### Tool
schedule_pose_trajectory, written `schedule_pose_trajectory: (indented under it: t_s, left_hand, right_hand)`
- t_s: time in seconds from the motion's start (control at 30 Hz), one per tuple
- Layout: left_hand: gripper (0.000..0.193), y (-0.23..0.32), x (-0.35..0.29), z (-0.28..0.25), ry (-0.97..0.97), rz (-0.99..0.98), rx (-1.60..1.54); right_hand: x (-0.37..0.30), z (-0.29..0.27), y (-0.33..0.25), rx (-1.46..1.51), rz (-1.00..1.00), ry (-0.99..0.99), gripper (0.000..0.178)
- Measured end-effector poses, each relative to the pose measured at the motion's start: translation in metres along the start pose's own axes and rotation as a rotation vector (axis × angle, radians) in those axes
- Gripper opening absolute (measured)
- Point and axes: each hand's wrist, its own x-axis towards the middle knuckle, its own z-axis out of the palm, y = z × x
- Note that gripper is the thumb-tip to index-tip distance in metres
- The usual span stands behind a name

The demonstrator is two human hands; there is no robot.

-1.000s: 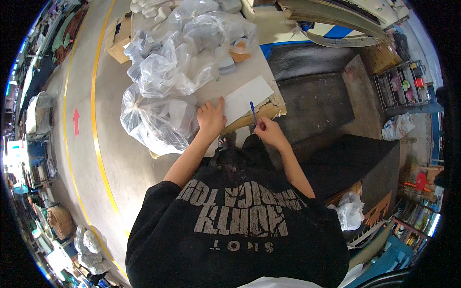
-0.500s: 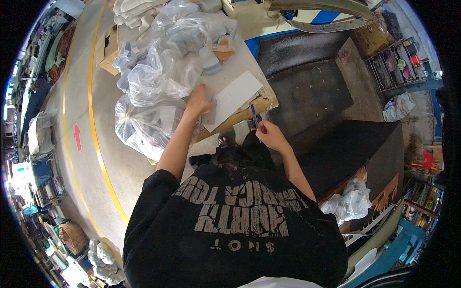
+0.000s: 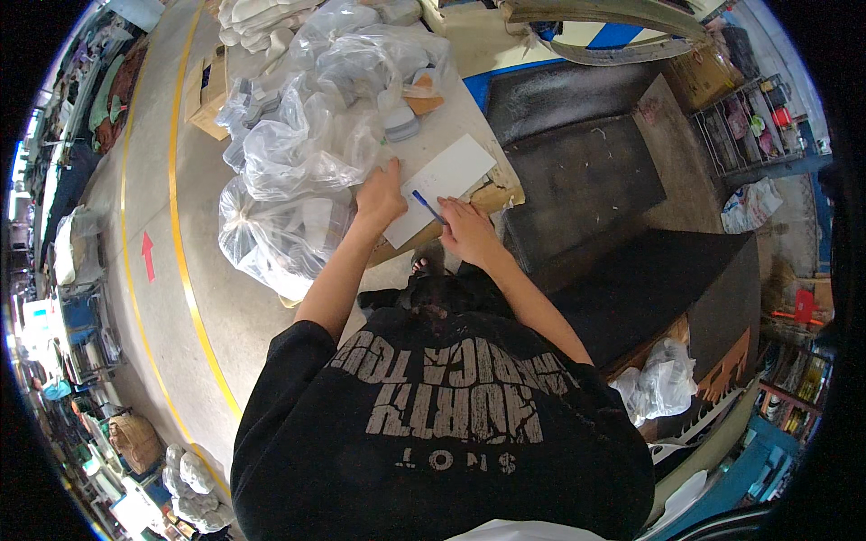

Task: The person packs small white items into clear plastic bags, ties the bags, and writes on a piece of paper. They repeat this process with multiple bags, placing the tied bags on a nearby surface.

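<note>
A blue pen point(image 3: 426, 204) slants from my right hand point(image 3: 468, 233), which is closed around it at the near edge of a white sheet of paper point(image 3: 460, 168). The sheet lies at an angle on the worn corner of a pale table point(image 3: 460, 106). At the paper's left edge rests my left hand point(image 3: 382, 197), its index finger stretched out; its other fingers are partly hidden. Clear plastic bags point(image 3: 311, 144) with pale contents crowd against the left hand. Behind the paper sits a small stack of grey pieces point(image 3: 400, 123), beside an orange-brown piece point(image 3: 424, 96).
Dark panels point(image 3: 586, 176) stand to the right of the table, with a wire rack point(image 3: 744, 122) beyond. Another clear bag point(image 3: 663, 379) lies at the lower right. A cardboard box point(image 3: 210, 95) and a yellow-lined walkway point(image 3: 180, 261) are on the left.
My right hand has moved left with the pen, from beside the table onto the paper's near edge. My left hand has shifted slightly and its index finger now points forward.
</note>
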Motion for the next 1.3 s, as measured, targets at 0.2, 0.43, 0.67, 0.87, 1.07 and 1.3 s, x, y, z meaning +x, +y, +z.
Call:
schedule_pose_trajectory:
  t_s: [0.2,0.43,0.67,0.87,1.07,1.3]
  left_hand:
    - [0.066,-0.035,0.033,0.020,0.309,0.213,-0.035]
    - [0.060,-0.034,0.001,0.006,0.139,0.296,-0.060]
    - [0.025,-0.007,-0.089,0.018,-0.054,0.571,-0.565]
    - [0.034,-0.003,-0.131,0.040,-0.421,0.086,-1.144]
    - [0.041,-0.014,-0.132,0.038,-0.368,0.191,-0.864]
    - [0.044,-0.019,-0.132,0.027,-0.637,0.013,-1.205]
  right_hand:
    - [-0.007,-0.013,0.007,-0.154,-0.012,-0.111,0.063]
    - [-0.016,-0.043,0.010,-0.180,0.071,-0.143,0.037]
    - [-0.029,-0.070,-0.021,0.627,0.137,-0.142,0.015]
    - [-0.033,-0.030,-0.034,1.494,0.470,-0.109,0.028]
    - [-0.025,-0.024,-0.041,1.114,0.550,-0.559,0.048]
    - [-0.008,-0.082,-0.048,1.142,0.325,-0.509,0.046]
